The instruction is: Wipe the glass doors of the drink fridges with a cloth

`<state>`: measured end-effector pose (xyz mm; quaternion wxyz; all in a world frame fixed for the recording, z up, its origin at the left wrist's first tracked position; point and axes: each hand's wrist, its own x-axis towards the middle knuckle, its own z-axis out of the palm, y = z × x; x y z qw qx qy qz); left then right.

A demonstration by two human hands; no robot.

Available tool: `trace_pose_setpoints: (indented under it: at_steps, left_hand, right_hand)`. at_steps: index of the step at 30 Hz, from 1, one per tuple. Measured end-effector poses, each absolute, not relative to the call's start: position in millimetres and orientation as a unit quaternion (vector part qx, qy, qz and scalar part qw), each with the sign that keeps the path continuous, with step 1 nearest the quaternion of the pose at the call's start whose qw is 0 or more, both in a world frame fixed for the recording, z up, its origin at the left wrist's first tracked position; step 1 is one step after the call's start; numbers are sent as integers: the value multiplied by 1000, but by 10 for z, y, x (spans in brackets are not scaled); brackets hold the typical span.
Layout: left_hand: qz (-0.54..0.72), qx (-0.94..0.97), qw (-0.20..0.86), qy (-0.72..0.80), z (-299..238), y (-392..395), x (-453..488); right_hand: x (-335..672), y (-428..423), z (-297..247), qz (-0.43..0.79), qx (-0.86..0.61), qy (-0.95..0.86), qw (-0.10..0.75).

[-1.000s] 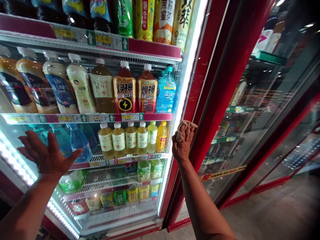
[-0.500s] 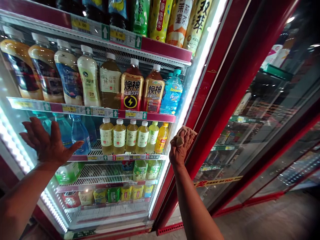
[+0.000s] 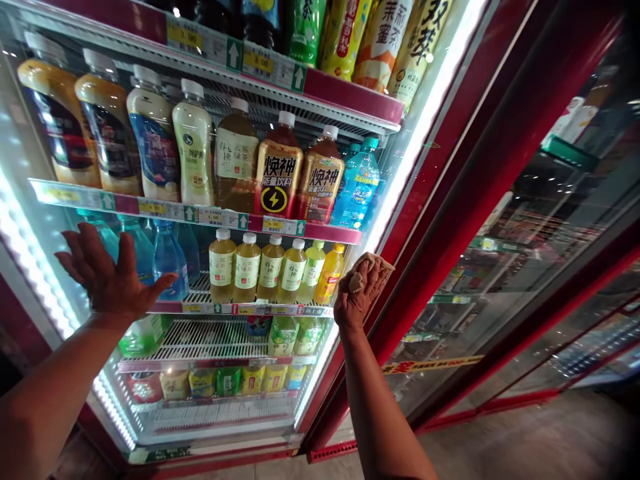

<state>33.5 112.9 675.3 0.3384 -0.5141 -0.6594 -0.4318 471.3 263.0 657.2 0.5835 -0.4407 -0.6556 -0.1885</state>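
Observation:
My left hand (image 3: 113, 277) is spread, palm toward the drinks cooler, in front of the blue bottles (image 3: 170, 260) on a middle shelf. It holds nothing; whether it touches the glass I cannot tell. A crumpled, light brown cloth (image 3: 377, 267) is under the fingers of my right hand (image 3: 356, 297), at the right edge of the lit cooler door beside its red frame (image 3: 400, 220). My right fingers curl over the cloth and keep it against the door. Behind the glass, pale tea bottles (image 3: 247, 270) stand in a row between my two hands.
Larger bottles (image 3: 280, 167) fill the shelf above, with price strips (image 3: 200, 213) along its edge. Cartons and cans (image 3: 227, 381) line a low shelf. To the right, more red-framed glass doors (image 3: 480, 320) run along, with a grey floor (image 3: 505, 440) below.
The view has shifted slightly, so the shelves sit a little farther right and tilt more. Both hands keep nearly the same places, the right still on the cloth.

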Motion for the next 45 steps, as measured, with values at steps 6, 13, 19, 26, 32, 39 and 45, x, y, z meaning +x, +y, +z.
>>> trace_pose_setpoints:
  at_steps: [6,13,19,26,32,39,45]
  left_hand:
    - [-437,-524,343,-645,6733,1123,334]
    - [-458,-528,304,-647,6744,1087,364]
    - [-455,-543,311,-633,6718,1072,357]
    - [-457,-559,313,-617,6711,1034,381]
    - [-447,-571,309,-616,6697,1026,345]
    - [-445,-582,272,-624,6668,1026,301]
    - [-422,-615,306,-591,6642,1001,288]
  right_hand:
    - [4463,2458,6554,-187,-405,-728,521]
    - [4513,2566,6752,-184,-443,-669,568]
    - [4088,2400,6780,-224,-363,-709,562]
    - [4151,2379,6575,-211,-359,-713,564]
    - [3630,2216,6616,-174,-402,-699,565]
    - [3675,2189,6542,-176,-407,-722,530]
    - [3329,2099,6716,-149,-428,-707,543]
